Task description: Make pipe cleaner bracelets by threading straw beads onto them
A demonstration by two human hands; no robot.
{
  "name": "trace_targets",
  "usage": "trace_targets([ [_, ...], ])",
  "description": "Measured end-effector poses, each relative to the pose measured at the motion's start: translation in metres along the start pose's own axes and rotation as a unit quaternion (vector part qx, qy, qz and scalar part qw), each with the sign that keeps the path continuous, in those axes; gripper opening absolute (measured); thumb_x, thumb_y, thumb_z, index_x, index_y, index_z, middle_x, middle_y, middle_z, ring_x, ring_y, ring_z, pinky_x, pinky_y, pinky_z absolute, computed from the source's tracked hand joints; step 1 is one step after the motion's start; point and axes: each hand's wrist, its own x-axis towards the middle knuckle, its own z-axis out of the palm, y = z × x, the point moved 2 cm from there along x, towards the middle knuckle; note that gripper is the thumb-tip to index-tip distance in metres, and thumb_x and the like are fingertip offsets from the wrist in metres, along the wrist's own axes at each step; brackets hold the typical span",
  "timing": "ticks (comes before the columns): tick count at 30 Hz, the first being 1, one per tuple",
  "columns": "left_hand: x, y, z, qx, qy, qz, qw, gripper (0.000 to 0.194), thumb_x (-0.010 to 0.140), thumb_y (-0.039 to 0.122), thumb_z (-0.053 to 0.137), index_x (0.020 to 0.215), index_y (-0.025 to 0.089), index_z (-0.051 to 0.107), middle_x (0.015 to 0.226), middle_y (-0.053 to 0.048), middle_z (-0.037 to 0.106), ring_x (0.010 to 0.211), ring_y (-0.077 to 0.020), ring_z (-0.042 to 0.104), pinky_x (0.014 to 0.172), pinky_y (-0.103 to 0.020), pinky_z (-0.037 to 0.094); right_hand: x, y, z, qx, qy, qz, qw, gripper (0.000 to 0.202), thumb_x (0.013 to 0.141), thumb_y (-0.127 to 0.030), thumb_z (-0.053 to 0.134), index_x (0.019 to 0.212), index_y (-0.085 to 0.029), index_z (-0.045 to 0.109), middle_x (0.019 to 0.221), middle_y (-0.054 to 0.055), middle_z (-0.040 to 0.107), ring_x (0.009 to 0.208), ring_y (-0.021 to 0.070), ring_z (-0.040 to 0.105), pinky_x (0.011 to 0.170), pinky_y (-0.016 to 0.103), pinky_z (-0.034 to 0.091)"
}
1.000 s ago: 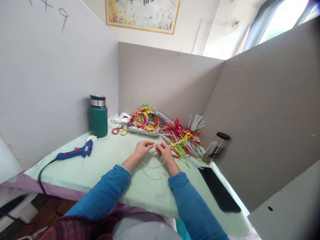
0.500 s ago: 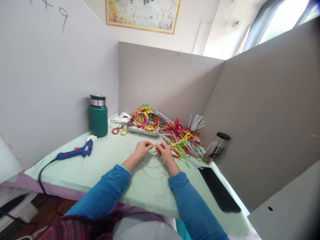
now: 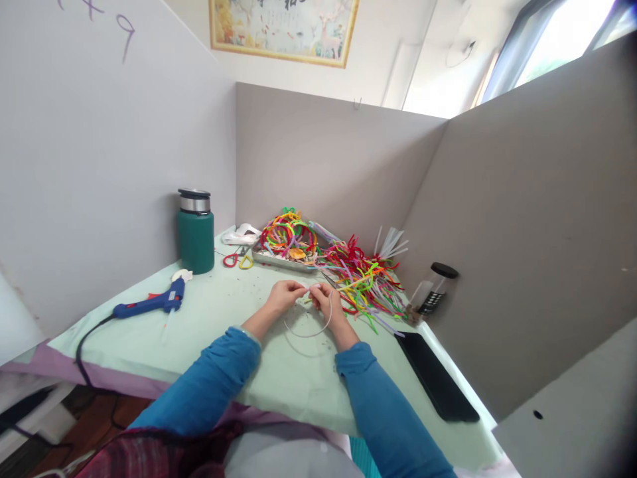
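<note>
Above the middle of the table, my left hand (image 3: 286,295) and my right hand (image 3: 326,302) meet with their fingertips nearly touching. Both are closed in a pinch on a thin whitish hoop (image 3: 308,335), which curves down below them like a headband. The exact spot where the fingers grip is too small to make out. A yellow pipe cleaner (image 3: 354,284) runs up to the right just beside my right hand; whether the fingers hold it, I cannot tell. Further right spreads a heap of colourful pipe cleaners (image 3: 375,289).
A metal tray (image 3: 283,263) heaped with coloured loops stands at the back. On the left are a green bottle (image 3: 196,240), a blue glue gun (image 3: 152,304) with its cord, and scissors (image 3: 245,262). To the right lie a black phone-like slab (image 3: 438,378) and a clear black-lidded container (image 3: 435,292).
</note>
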Motion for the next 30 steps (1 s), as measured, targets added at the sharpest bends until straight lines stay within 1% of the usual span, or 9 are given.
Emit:
trace_targets([
  [4,-0.0052,0.0056,-0.0004,-0.03,-0.033,-0.034,0.998,0.036,0.068,0.048,0.071,0.068,0.013,0.065,0.039,0.007,0.042,0.038,-0.0068,0.033,0.042,-0.022,0.024,0.0006,0.0022,-0.0009,-0.006,-0.007,-0.005,1.0,0.027,0.08,-0.043,0.062,0.068,-0.019,0.057,0.054,-0.004,0.049,0.048,0.0111,0.041,0.049,0.025,0.031],
  [9,-0.0071,0.0057,0.0004,-0.064,-0.068,-0.057,0.994,0.039,0.069,0.05,0.071,0.067,0.012,0.063,0.036,0.007,0.04,0.034,-0.0058,0.029,0.039,-0.022,0.019,0.0001,0.0032,-0.0007,-0.016,-0.01,-0.011,1.0,0.028,0.081,-0.043,0.061,0.068,-0.019,0.057,0.054,-0.004,0.049,0.049,0.011,0.041,0.049,0.025,0.03],
  [11,-0.0063,0.0045,0.0007,-0.071,-0.062,-0.061,0.994,0.038,0.069,0.05,0.072,0.068,0.012,0.064,0.036,0.007,0.039,0.033,-0.0058,0.029,0.039,-0.022,0.018,0.0001,0.0034,-0.0004,-0.015,-0.01,-0.01,1.0,0.028,0.081,-0.044,0.061,0.068,-0.019,0.057,0.055,-0.004,0.049,0.049,0.011,0.041,0.049,0.025,0.031],
  [16,-0.0051,0.0038,-0.0002,-0.059,-0.02,-0.071,0.996,0.039,0.068,0.047,0.074,0.08,0.01,0.069,0.036,0.008,0.039,0.034,-0.0065,0.03,0.039,-0.022,0.02,0.0013,0.0051,-0.0003,-0.005,-0.003,0.002,1.0,0.027,0.08,-0.044,0.062,0.069,-0.02,0.057,0.06,-0.003,0.054,0.05,0.0114,0.043,0.049,0.025,0.033],
  [22,-0.0067,0.0059,-0.0003,-0.062,-0.04,-0.068,0.995,0.042,0.068,0.052,0.072,0.071,0.011,0.067,0.034,0.008,0.036,0.032,-0.0058,0.027,0.039,-0.023,0.016,0.0005,0.0025,-0.0004,-0.011,-0.007,-0.002,1.0,0.027,0.081,-0.043,0.061,0.068,-0.02,0.056,0.053,-0.005,0.047,0.048,0.0112,0.041,0.049,0.025,0.031],
  [30,-0.0068,0.0034,0.0001,-0.088,-0.068,-0.087,0.99,0.041,0.069,0.053,0.072,0.065,0.014,0.062,0.032,0.008,0.035,0.029,-0.0054,0.025,0.038,-0.024,0.014,0.0001,0.0011,0.0003,-0.019,-0.011,-0.005,1.0,0.028,0.08,-0.044,0.061,0.068,-0.019,0.056,0.053,-0.005,0.047,0.049,0.0114,0.041,0.049,0.025,0.03],
])
